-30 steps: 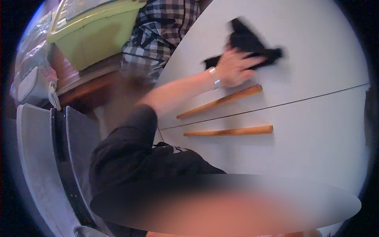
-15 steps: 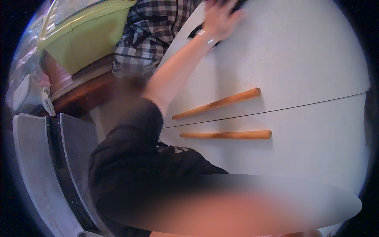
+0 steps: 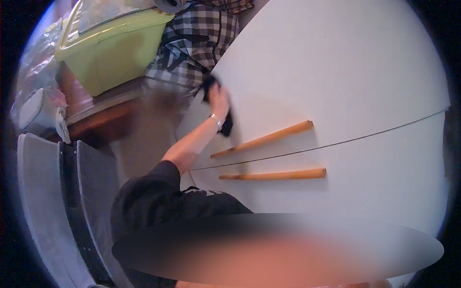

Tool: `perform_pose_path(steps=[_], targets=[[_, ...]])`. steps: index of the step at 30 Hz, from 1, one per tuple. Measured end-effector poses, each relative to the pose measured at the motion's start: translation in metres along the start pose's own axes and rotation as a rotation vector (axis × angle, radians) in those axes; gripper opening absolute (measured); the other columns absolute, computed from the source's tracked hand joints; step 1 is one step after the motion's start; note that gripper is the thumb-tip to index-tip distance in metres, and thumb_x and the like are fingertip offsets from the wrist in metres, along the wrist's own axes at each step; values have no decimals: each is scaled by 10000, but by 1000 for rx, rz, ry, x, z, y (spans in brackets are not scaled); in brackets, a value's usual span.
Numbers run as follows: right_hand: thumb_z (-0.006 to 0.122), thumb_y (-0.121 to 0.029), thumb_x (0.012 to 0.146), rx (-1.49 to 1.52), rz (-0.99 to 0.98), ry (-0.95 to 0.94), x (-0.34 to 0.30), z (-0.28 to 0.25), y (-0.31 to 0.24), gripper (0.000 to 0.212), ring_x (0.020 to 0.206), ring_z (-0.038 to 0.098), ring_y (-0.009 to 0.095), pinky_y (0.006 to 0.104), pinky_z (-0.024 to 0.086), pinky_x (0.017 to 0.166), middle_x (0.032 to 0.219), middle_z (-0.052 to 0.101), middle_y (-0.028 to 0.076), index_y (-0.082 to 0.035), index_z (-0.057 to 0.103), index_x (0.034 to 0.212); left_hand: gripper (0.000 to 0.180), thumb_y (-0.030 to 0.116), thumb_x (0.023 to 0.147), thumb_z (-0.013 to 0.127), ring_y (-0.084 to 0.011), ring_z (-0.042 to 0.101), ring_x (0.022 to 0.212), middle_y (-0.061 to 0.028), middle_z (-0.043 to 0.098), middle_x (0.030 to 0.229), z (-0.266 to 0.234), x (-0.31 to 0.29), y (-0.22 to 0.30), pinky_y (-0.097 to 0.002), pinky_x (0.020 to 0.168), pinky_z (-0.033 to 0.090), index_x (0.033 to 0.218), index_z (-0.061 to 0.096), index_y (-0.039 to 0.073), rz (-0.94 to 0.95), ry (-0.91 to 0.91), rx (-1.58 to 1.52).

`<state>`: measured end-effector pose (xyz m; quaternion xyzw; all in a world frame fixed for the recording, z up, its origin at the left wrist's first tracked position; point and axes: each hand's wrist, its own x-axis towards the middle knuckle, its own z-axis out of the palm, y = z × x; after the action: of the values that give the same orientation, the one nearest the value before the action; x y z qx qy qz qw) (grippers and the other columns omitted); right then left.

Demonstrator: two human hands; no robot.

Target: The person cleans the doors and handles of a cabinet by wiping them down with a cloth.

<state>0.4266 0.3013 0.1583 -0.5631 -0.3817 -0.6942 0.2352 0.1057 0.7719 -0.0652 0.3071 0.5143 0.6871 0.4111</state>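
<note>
My left hand (image 3: 219, 102) lies over a black cloth (image 3: 227, 122) at the left edge of the white table (image 3: 336, 72). Its fingers are bent onto the cloth, which shows above and below the hand. A light band circles that wrist, and a black sleeve covers the upper arm. To the right of the cloth, a tapered wooden leg (image 3: 264, 139) rests slantwise on the table. A second tapered wooden leg (image 3: 276, 174) lies nearly level, on the near side of a thin dark seam. My right hand does not show; a blurred patch covers the lower middle.
A plaid black-and-white fabric (image 3: 197, 36) hangs beyond the table's left edge, next to a yellow-green plastic bin (image 3: 113, 53). Grey curved panels (image 3: 43, 206) stand at the lower left. Above them sits a white container (image 3: 37, 113) among clear plastic wrapping.
My left hand has come back from the far part of the table toward its left edge, bringing the black cloth along. The wooden legs sit slightly lower in the view.
</note>
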Motion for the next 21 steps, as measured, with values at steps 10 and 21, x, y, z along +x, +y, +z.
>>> perform_pose_path(steps=[10, 21], targets=[[451, -164, 941, -44, -32, 19, 8, 0, -5, 317, 1170, 459, 345, 458, 403, 946, 1270, 468, 176, 18, 489, 1198, 643, 462, 909, 374, -379, 157, 1362, -229, 242, 1450, 82, -2, 390, -477, 1104, 105, 1414, 278, 76, 1553, -175, 223], [375, -290, 977, 12, 102, 62, -9, 8, 8, 411, 1214, 389, 402, 565, 330, 964, 1268, 424, 272, 51, 454, 1193, 624, 432, 938, 329, -320, 113, 1385, -166, 194, 1485, 53, 97, 251, -435, 1118, 72, 1423, 228, 53, 1003, -146, 217]])
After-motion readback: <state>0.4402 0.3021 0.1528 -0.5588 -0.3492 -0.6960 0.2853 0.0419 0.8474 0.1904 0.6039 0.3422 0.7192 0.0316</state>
